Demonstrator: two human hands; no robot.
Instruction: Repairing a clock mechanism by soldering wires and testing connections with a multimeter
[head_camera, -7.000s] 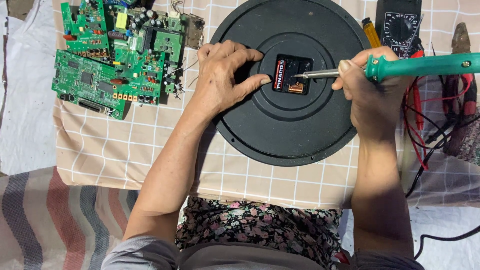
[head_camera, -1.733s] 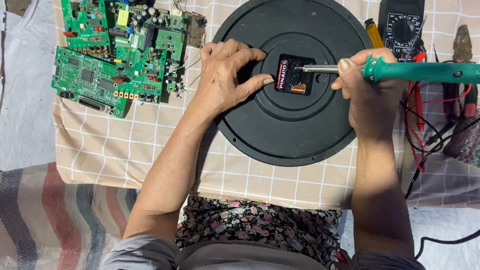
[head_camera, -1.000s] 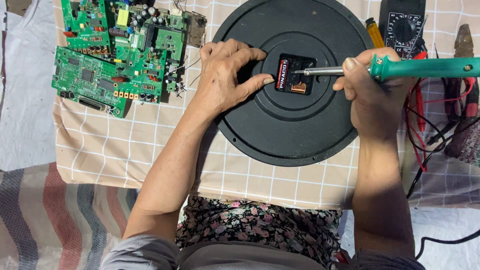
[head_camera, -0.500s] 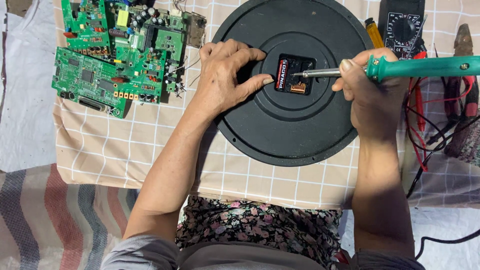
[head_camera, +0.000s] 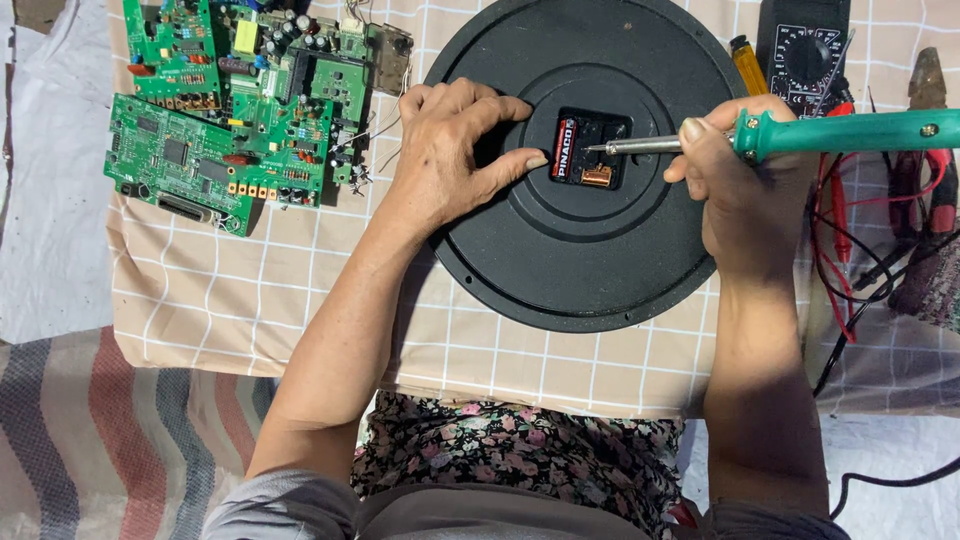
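Your right hand (head_camera: 745, 190) has its grip pressed together around the green handle of a soldering iron (head_camera: 800, 135). The metal tip of the iron reaches to the small black module (head_camera: 590, 150) in the middle of the round black disc (head_camera: 585, 260), at the upper centre of the frame. Your left hand (head_camera: 450, 155) rests flat on the disc, fingers spread, thumb just beside the module. Green circuit boards (head_camera: 230, 100) lie at the upper left on the checked cloth (head_camera: 200, 290) of the counter. A black meter (head_camera: 805, 50) and red wires (head_camera: 850, 220) lie at the upper right.
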